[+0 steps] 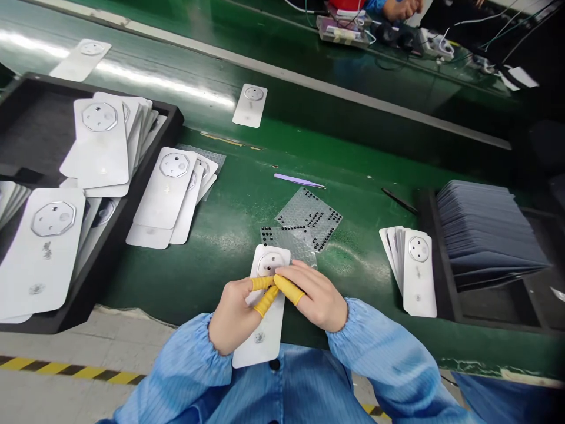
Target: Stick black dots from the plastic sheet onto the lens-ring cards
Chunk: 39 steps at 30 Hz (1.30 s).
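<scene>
A white rectangular panel [267, 347] with an octagonal outline and small dark spots lies before me at the bench's front edge. My left hand [236, 309] and my right hand [316, 292] meet over its middle. Yellow finger cots cover some fingertips, which are pinched together close to the panel's surface; anything between them is hidden. Just beyond, two clear sheets [293, 213] carry rows of small black round dots, one sheet partly under the panel and my right hand. Purple tweezers [299, 181] rest farther back.
Similar panels overlap at left [165, 188] and fill a black tray [92, 282]. On the right, more panels [419, 277] lean by a black tray holding grey sheets [485, 229]. Single panels [250, 106] lie on the belt. A person's hand [401, 8] shows across.
</scene>
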Available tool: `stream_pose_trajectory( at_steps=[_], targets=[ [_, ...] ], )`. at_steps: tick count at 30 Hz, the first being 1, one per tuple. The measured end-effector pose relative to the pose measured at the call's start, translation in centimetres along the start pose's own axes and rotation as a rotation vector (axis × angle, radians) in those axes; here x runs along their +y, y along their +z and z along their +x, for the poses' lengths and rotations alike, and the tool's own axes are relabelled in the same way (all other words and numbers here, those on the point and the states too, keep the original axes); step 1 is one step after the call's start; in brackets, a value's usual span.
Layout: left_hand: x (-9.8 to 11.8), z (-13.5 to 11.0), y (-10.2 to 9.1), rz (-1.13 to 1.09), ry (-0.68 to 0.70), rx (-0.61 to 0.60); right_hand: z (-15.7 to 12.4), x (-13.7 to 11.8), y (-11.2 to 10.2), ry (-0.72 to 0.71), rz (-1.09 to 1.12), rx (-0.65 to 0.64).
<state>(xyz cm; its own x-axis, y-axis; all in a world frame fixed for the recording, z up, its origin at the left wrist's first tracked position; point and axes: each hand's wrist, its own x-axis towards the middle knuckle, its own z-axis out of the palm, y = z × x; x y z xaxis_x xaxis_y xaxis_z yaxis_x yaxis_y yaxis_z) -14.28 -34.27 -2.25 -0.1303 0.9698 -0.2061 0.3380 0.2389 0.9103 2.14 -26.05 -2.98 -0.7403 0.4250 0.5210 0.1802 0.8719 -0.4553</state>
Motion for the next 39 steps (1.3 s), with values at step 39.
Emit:
stream_pose_trajectory(
  at_steps=[39],
  targets=[
    [-0.8,0.7,-1.7,0.141,0.026,-0.096,-1.2,0.5,2.8,0.419,0.353,0.167]
  ],
)
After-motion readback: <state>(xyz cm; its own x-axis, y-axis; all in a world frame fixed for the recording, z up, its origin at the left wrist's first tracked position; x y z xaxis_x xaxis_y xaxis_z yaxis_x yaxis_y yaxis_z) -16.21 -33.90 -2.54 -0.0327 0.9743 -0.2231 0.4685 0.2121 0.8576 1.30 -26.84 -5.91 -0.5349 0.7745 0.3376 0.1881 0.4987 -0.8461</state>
